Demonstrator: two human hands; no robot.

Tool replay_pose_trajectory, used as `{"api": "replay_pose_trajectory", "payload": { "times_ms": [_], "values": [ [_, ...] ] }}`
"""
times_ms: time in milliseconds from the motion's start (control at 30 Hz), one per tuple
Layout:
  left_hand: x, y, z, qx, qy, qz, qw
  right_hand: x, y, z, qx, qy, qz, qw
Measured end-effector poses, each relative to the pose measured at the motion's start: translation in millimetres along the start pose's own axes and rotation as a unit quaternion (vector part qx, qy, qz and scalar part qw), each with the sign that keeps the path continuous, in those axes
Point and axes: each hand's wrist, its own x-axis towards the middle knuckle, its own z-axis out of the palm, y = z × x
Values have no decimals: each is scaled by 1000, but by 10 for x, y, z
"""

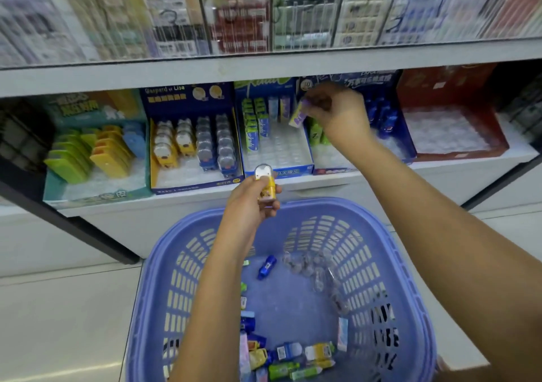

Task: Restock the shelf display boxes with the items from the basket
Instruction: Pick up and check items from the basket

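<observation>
above the purple basket (158, 267), the left hand (249, 205) grips a yellow item (266, 188); the right hand (337, 114) pinches a purple-and-white item (296, 114) at the blue display box (278, 144).

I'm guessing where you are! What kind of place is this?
Probably a shop, maybe its stationery aisle: white shelves hold printed display boxes with rows of small packaged items, and a purple basket of loose stock sits below.
</observation>
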Motion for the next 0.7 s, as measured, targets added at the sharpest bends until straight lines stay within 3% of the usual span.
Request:
{"api": "replay_pose_trajectory", "payload": {
  "times_ms": [133, 267, 433, 700],
  "values": [
    [-14, 10, -34, 2, -15, 19, 1000, 422, 79, 232, -166, -46, -29, 985],
    [-3, 22, -69, -1, -23, 29, 999, 568, 160, 334, -175, -72, -34, 981],
    [43, 35, -110, -12, -32, 35, 999, 678, 172, 324, -152, -144, 22, 978],
    [13, 84, -153, 40, -24, 62, 997, 604, -96, 301, -335, -231, 5, 913]
  ]
}}
